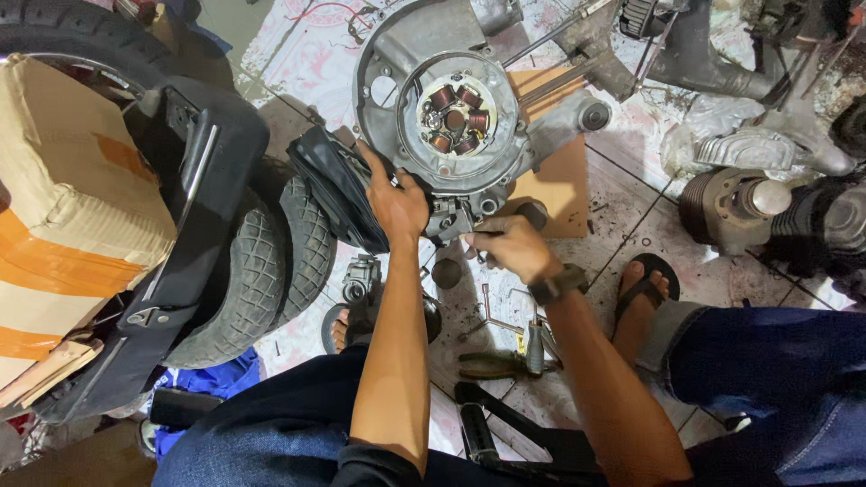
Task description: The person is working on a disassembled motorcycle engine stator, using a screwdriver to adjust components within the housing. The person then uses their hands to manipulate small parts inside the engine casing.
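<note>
Engine case (451,108) upper centre of frame, on tiled floor (307,54), copper stator coils (456,117) exposed. Left hand (397,203) spread open, fingers braced against case lower edge beside black cover (338,185). Right hand (510,248) closed around small tool, tip at fitting under case; tool type unclear. Advice: keep left-hand brace firm, tool square on fastener, pliers (496,363) within reach lower centre.
</note>
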